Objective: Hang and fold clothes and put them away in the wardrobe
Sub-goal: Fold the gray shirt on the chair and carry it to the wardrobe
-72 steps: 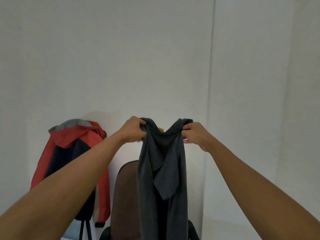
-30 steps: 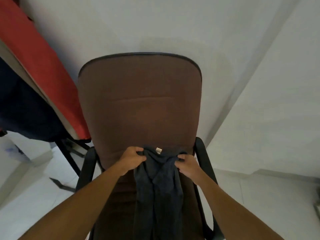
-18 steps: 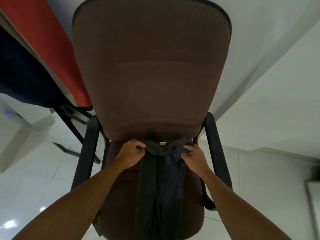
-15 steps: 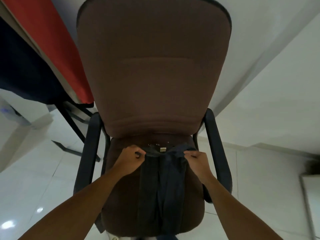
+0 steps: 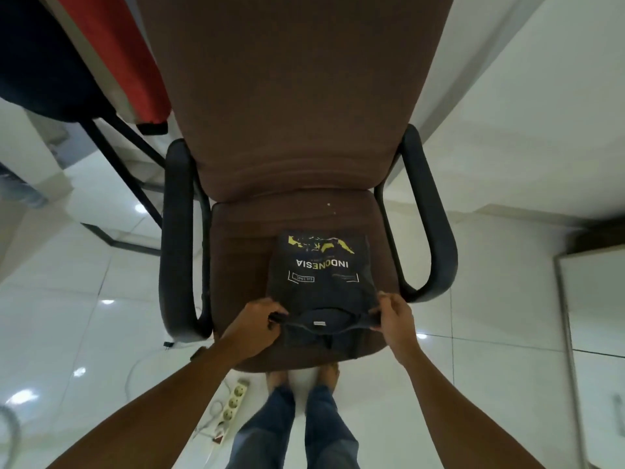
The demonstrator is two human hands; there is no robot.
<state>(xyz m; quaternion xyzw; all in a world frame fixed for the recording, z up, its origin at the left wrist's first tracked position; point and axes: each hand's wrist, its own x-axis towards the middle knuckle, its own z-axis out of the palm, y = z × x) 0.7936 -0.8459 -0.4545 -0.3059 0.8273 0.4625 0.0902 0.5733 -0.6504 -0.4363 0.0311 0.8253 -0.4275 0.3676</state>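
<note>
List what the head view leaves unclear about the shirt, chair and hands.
Shirt: the print under INDONESIA is too small to read, and the sleeves are hidden under the folded front.
Left hand and right hand: fingers partly buried in collar fabric.
Chair: the backrest top is cut off by the upper edge.
Red jacket: mostly outside the top-left edge.

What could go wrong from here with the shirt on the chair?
The left hand and right hand pinch the shirt by its collar end at the front edge of the seat; let go there, it may slide off. The power strip lies beside the feet: a trip risk when stepping away.
</note>
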